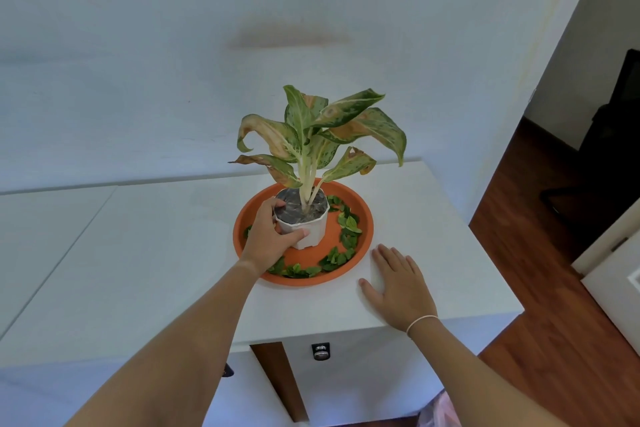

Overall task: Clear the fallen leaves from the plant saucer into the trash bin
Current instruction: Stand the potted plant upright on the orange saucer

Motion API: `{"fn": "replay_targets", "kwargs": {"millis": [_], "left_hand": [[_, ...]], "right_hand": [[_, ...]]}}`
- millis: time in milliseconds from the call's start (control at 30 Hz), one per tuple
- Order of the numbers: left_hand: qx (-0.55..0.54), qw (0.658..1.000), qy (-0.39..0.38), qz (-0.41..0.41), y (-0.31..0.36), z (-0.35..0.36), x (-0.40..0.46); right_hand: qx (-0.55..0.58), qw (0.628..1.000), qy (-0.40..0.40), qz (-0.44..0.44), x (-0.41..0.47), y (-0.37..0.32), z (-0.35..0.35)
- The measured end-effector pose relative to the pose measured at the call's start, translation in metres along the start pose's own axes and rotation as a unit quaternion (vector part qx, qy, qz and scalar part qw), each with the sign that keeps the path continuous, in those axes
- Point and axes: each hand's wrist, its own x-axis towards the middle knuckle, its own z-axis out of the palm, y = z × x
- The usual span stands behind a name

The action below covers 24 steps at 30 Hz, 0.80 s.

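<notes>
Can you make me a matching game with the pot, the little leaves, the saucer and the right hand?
1 white pot
2 fallen leaves
3 saucer
4 right hand

A flat on the white tabletop
B orange
C gripped by the left hand
D scattered green around the pot

Pairs: 1-C, 2-D, 3-B, 4-A
</notes>
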Motion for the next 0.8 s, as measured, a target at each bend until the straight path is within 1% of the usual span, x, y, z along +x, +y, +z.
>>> {"fn": "replay_targets", "kwargs": {"millis": [167, 233, 333, 467, 600, 800], "left_hand": [[-0.008, 1.0, 0.0, -0.03, -0.002, -0.005, -0.01], [0.004, 0.999, 0.013, -0.032, -0.001, -0.007, -0.016], [0.022, 0.998, 0.019, -0.058, 0.0, -0.011, -0.026], [0.101, 0.992, 0.002, -0.071, 0.0, -0.015, -0.039], [0.213, 0.973, -0.041, -0.08, 0.004, -0.015, -0.046], [0.277, 0.955, -0.059, -0.093, 0.007, -0.016, -0.051]], "right_hand": [[0.001, 1.0, -0.002, 0.002, 0.0, 0.0, 0.0], [0.0, 1.0, -0.002, 0.001, 0.0, 0.0, 0.0], [0.0, 1.0, -0.001, -0.002, 0.0, 0.0, 0.0], [0.002, 1.0, -0.004, -0.006, -0.001, 0.0, -0.003], [0.014, 1.0, -0.009, -0.01, 0.0, 0.001, -0.003], [0.007, 1.0, -0.009, -0.015, 0.001, 0.002, -0.002]]}}
